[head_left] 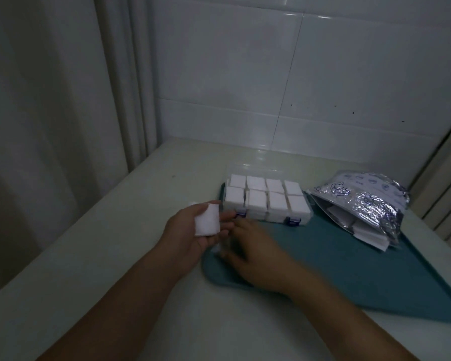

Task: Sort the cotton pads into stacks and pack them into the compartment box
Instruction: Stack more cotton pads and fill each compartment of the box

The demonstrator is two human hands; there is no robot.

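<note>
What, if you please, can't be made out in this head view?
- Right hand: motion blur hides its fingers and whatever they touch.
- Pads in the left hand: count unreadable; the stack edges merge.
- Bag: foil hides most contents.
- Box: lid open or closed, unclear in dim light.

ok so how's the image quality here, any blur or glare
Head view: dim and bluish overall; the right hand is motion-blurred, the left hand holding a white cotton pad stack is sharper; glare streaks the white wall tiles and crinkled silver foil bag.
</note>
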